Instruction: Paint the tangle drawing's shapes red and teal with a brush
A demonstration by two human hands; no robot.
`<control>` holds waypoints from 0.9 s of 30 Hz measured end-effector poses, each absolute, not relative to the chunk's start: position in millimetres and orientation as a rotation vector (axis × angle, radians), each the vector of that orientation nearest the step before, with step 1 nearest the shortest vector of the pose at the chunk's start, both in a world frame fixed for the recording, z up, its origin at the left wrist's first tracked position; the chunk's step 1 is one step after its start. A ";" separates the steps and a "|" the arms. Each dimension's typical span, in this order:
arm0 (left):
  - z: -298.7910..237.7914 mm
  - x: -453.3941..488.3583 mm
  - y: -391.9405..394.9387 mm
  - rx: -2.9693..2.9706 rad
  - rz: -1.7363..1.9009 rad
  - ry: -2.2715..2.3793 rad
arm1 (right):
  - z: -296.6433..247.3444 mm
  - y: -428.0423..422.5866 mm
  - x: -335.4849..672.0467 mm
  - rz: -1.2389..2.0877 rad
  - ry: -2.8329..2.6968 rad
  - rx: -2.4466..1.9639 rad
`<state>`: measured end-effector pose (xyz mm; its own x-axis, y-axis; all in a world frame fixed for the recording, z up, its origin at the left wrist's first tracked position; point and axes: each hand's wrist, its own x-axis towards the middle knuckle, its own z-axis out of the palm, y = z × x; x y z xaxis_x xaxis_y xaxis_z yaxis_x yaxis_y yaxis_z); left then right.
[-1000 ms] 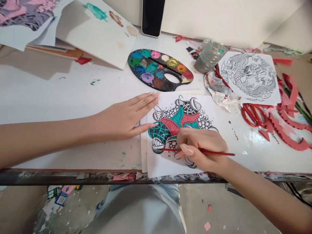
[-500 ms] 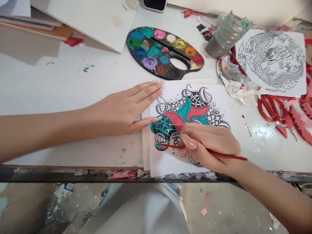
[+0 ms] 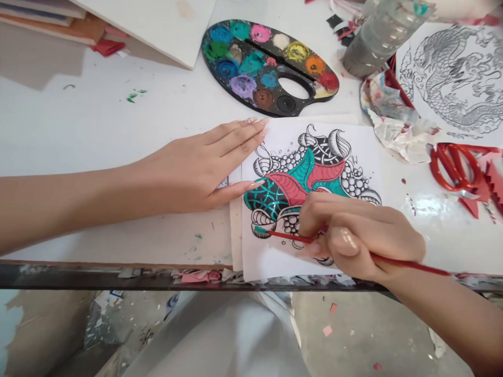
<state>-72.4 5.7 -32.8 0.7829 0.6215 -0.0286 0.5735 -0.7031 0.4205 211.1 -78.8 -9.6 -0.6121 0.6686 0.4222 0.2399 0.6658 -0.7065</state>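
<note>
My left hand (image 3: pixel 200 167) lies flat at the left edge of a white sheet with a black ink pattern coloured in teal and red (image 3: pixel 275 256), its thumb resting on the paper and holding nothing. My right hand (image 3: pixel 353 235) is shut around a thin red-handled paintbrush (image 3: pixel 408 264) and rests on the lower right of the sheet. The brush's teal-stained tip sits at the lower left of the drawing, close to a teal patch. My fingers hide the lower middle of the pattern.
A paint-crusted oval palette (image 3: pixel 302 106) lies above the sheet on the paint-flecked white table (image 3: pixel 118 120). To the right are a plastic bottle (image 3: pixel 381 39), crumpled paper (image 3: pixel 396 125), a dragon print (image 3: pixel 459 78), red scissors (image 3: pixel 451 167) and red paper cut-outs (image 3: pixel 493 183).
The view has moved closer and lower, shifting the table items upward. My right hand sits further right and covers more of the drawing, with the brush handle tilted lower. My left hand stays in place.
</note>
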 end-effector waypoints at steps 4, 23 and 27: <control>-31.3 -71.7 5.4 2.546 0.169 0.914 | -6.8 -75.8 210.7 0.895 -2.191 -0.748; -37.0 -81.1 7.6 2.804 0.211 0.766 | -7.0 -84.1 211.5 0.762 -2.301 -0.776; -33.5 -79.3 5.7 2.808 0.160 0.797 | -6.2 -79.6 213.7 0.645 -2.378 -0.609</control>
